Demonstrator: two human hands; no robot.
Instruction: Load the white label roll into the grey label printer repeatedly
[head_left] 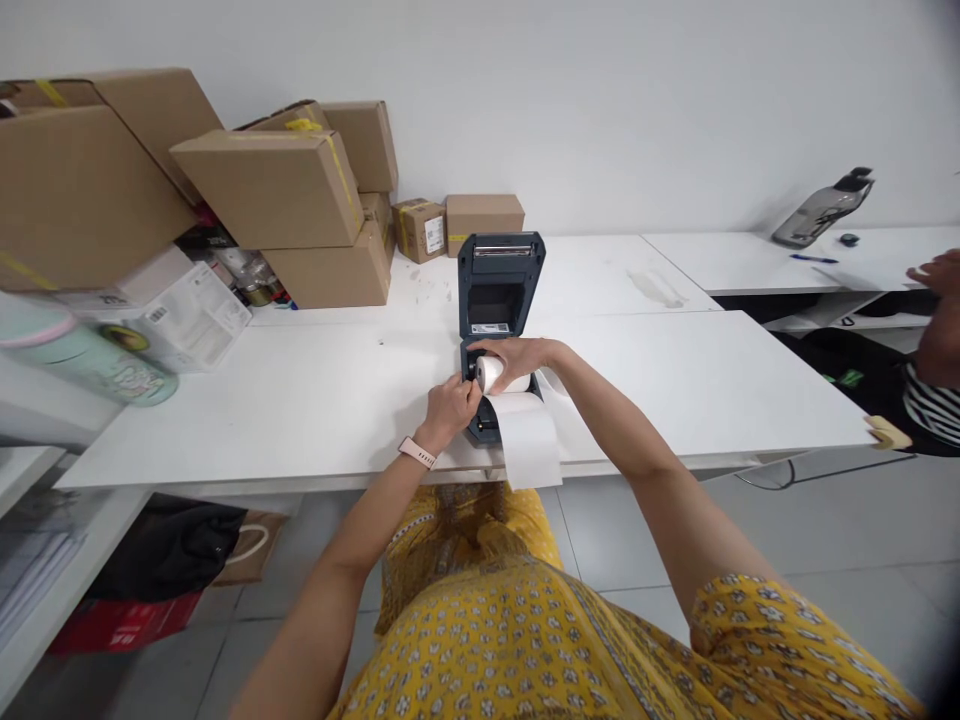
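Right hand (pixel 517 360) curled over paper roll (pixel 492 374) in open label printer (pixel 499 285), at white table's (pixel 337 400) front edge; left hand (pixel 452 408) closed, fingertips at roll's left end.

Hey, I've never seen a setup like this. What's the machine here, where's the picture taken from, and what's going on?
There's no robot: one head-worn camera looks down at a person's own bare hands, in a single picture. The right hand grips a thick white paper roll inside a dark blue device with its lid open, possibly a printer. The left hand is at the roll's left end; its exact contact is unclear. A loose white paper strip hangs over the edge of the white table. Brown cardboard boxes and a mint-green bottle are on the left; a translucent grey bottle stands far right.
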